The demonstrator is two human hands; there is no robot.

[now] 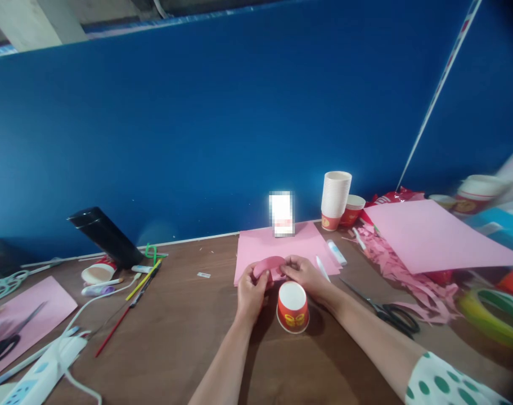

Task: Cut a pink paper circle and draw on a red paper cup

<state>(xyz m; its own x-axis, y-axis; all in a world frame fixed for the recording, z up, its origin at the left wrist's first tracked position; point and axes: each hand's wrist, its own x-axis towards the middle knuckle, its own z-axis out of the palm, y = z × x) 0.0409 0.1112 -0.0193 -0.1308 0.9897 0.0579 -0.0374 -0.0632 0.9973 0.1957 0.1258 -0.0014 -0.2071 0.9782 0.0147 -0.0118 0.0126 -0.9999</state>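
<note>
Between my two hands is a small pink paper piece (pixel 270 264) with a rounded upper edge. My left hand (pixel 253 289) pinches its left side, thumb in front. At its right side, the fingers of my right hand (pixel 299 271) are closed on it. Just below my hands, a red paper cup (pixel 293 309) with a yellow butterfly-like mark stands upside down on the brown table (pixel 176 337). Behind the held piece lie pink sheets (pixel 256 242), partly covered by my hands. A glue stick (pixel 336 252) and a white pointed item (pixel 323 269) lie to their right.
Stacked paper cups (pixel 336 197) stand by the blue wall. Pink scraps (pixel 391 264), black scissors (pixel 395 318) and green-yellow tape (pixel 490 320) lie right. Leftward are a black bottle (pixel 107 236), pencils (pixel 143 280), a power strip (pixel 49 368) and more scissors (pixel 7 343).
</note>
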